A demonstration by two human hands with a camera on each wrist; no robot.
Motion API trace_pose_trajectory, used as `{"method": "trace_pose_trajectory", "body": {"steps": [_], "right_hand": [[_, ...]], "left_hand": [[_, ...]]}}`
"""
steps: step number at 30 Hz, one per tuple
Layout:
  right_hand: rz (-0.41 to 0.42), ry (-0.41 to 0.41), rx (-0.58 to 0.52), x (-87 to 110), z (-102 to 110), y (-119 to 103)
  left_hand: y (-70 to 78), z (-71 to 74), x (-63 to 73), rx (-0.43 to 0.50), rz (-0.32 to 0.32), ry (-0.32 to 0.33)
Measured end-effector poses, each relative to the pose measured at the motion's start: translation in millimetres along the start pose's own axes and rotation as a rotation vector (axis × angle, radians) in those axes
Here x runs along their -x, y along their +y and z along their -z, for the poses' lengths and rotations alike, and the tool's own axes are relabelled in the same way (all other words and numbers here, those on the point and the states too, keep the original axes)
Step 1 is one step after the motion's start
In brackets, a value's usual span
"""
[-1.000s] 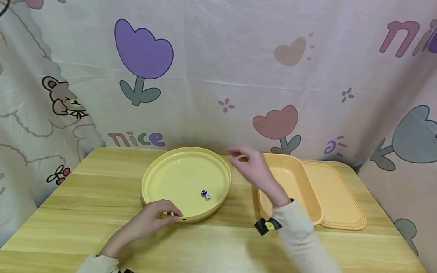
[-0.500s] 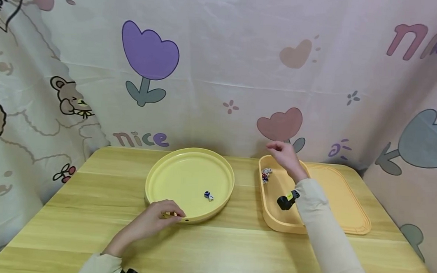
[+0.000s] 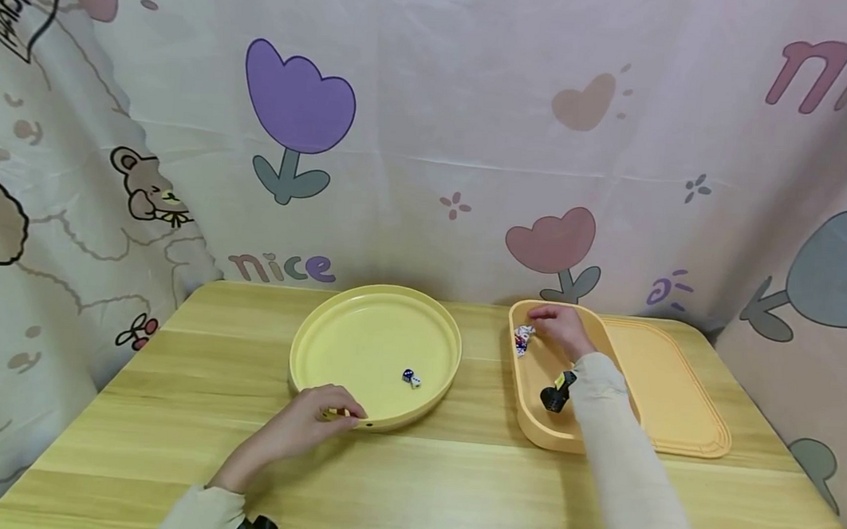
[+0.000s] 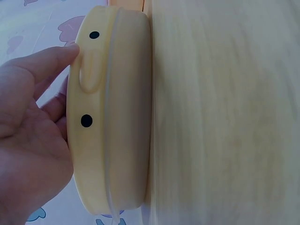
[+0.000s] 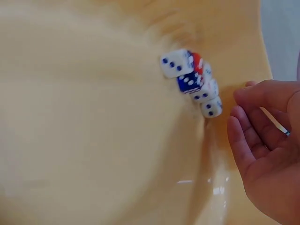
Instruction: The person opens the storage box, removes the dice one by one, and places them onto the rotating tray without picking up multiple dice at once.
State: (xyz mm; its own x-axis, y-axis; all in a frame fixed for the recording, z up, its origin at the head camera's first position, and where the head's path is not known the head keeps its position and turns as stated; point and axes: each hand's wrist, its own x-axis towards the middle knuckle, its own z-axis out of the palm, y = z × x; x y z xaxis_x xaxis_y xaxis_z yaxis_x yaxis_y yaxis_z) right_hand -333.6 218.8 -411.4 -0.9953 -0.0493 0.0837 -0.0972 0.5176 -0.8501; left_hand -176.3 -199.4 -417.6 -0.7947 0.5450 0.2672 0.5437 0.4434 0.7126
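Note:
My left hand point(image 3: 315, 419) pinches the near rim of a round yellow tray point(image 4: 93, 154), thumb outside and fingers over the edge. A blue die point(image 3: 408, 375) and a white die point(image 3: 416, 382) lie close together inside, toward the tray's right side. My right hand point(image 3: 564, 329) is low in the far end of a rectangular yellow-orange box point(image 3: 547, 439). Its fingers are loosely bent with nothing visible between them. Beside the fingertips, several dice point(image 5: 190, 82) in white, blue and red lie bunched against the box's wall.
A flat yellow-orange lid point(image 3: 676, 390) lies right of the box, partly behind it. Both containers stand on a wooden table point(image 3: 419, 488). A printed curtain point(image 3: 416, 136) hangs behind the table and along its sides.
My right hand has moved right from beside the round tray to the box, then lowered into its far end. My left hand stays on the tray rim. The head view has shifted slightly.

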Motion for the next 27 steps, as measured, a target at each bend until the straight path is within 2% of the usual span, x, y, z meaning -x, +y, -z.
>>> {"method": "trace_pose_trajectory", "body": {"steps": [7,16,22,27], "right_hand": [[0.003,0.04,0.072,0.5,0,6],[-0.045,-0.006,0.106,0.7,-1,15],[-0.016,-0.021,0.213,-1.7,-4,18],[-0.015,-0.021,0.23,-3.8,-5,22]], "left_hand": [[0.3,0.5,0.1,0.001,0.001,0.001],[0.1,0.4,0.8,0.003,-0.002,-0.001],[-0.7,0.4,1.1,-0.023,-0.016,0.001],[-0.4,0.5,1.1,-0.022,-0.018,0.003]]}}
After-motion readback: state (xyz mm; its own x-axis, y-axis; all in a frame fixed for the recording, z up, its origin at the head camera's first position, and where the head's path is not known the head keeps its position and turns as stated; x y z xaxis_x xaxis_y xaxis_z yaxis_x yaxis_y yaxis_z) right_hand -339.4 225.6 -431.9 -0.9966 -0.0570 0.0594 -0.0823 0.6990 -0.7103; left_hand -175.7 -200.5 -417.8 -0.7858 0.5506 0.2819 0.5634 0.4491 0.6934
